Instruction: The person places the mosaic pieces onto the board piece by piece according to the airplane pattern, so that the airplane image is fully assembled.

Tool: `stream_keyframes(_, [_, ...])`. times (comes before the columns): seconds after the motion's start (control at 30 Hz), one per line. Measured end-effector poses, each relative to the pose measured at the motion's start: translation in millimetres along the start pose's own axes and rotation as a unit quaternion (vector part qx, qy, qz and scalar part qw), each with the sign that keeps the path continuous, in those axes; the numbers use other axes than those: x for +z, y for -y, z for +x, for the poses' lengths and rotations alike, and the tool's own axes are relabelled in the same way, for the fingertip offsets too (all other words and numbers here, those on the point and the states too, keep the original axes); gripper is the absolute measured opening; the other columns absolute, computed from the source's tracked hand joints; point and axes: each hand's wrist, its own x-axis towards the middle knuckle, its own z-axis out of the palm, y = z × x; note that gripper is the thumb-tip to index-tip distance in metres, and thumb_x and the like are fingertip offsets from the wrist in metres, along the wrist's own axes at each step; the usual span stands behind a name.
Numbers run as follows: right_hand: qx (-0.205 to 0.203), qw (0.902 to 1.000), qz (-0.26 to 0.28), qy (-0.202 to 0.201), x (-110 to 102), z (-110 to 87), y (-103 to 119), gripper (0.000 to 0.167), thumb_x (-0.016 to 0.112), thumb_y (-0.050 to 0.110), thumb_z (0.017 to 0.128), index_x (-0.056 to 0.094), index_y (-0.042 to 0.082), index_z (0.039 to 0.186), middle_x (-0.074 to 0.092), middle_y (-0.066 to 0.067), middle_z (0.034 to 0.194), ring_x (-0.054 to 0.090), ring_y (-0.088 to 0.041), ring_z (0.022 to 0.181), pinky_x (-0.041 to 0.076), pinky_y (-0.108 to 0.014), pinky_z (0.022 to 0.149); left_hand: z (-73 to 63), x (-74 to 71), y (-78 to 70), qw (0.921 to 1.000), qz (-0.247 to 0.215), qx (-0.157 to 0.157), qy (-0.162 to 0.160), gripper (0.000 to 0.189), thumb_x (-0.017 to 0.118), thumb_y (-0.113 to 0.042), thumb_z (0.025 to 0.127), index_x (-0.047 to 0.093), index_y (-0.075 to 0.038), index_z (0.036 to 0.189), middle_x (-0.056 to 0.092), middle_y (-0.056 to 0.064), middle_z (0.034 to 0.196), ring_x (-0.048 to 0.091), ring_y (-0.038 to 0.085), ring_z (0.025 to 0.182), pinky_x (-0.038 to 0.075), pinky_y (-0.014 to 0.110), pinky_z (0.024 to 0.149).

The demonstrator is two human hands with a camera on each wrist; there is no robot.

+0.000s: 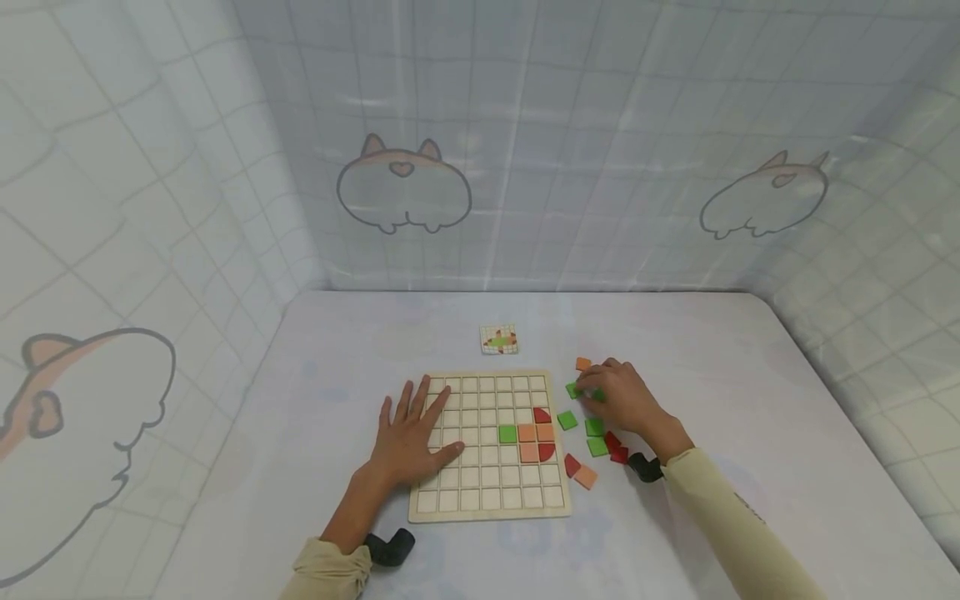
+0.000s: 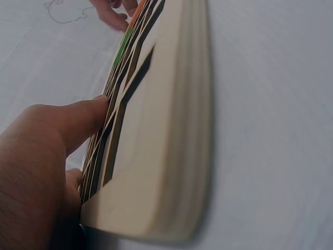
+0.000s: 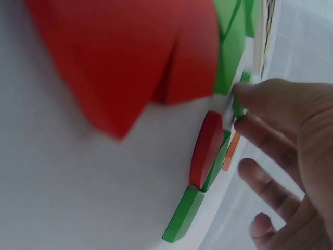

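Observation:
My left hand (image 1: 405, 446) lies with fingers spread on the left part of a pale wooden grid board (image 1: 491, 514); its thumb reaches onto the cells, also in the left wrist view. On the board's right side sit a green square tile (image 1: 507, 433), several orange squares (image 1: 527, 432) and red rounded pieces (image 1: 547, 452). Past the board's right edge, my right hand (image 1: 622, 396) pinches a small green tile (image 1: 573, 390) between thumb and index finger, low over the table. Its other fingers are loosely bent. Another green tile (image 1: 599, 394) is partly hidden beneath this hand.
Loose green tiles (image 1: 595, 427), red pieces (image 1: 613, 443) and orange tiles (image 1: 585, 477) lie right of the board. A small card with a coloured grid picture (image 1: 499, 339) lies behind it. Patterned cloth walls (image 1: 525, 167) enclose the table.

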Motion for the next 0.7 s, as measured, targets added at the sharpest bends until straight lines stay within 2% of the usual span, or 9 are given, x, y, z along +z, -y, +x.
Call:
stream_keyframes(0.27, [-0.033, 0.9993, -0.005, 0.015, -5.4, 3.9, -1.2, 0.015, 0.086, 0.016, 0.075, 0.080, 0.017, 0.089, 0.071, 0.008, 0.093, 0.057, -0.017, 0.088, 0.044, -0.036, 0.075, -0.1, -2.6, -2.9, 0.9999, 0.002, 0.007, -0.011, 0.089, 0.054, -0.066, 0.088, 0.029, -0.015, 0.156, 0.012, 0.017, 0.162, 0.008, 0.042, 0.147, 0.007, 0.067, 0.110])
stream_keyframes(0.43, [-0.022, 0.9996, -0.011, 0.012, -7.4, 4.6, 0.0, 0.015, 0.085, 0.016, 0.074, 0.080, 0.019, 0.087, 0.069, 0.013, 0.084, 0.053, -0.011, 0.078, 0.040, -0.032, 0.071, 0.4, -1.7, -2.1, 0.9998, -0.002, 0.012, -0.014, 0.089, 0.054, -0.065, 0.088, 0.029, -0.014, 0.156, 0.012, 0.018, 0.162, 0.008, 0.042, 0.147, 0.007, 0.067, 0.110])
stream_keyframes(0.7, [-0.014, 0.9999, -0.004, -0.007, -2.4, 3.8, 0.1, 0.015, 0.085, 0.018, 0.076, 0.079, 0.015, 0.089, 0.071, 0.004, 0.094, 0.059, -0.020, 0.089, 0.050, -0.039, 0.078, 0.2, -2.8, -2.2, 1.0000, 0.003, 0.003, -0.001, 0.090, 0.053, -0.067, 0.088, 0.027, -0.016, 0.157, 0.009, 0.016, 0.163, 0.006, 0.041, 0.147, 0.006, 0.066, 0.111])
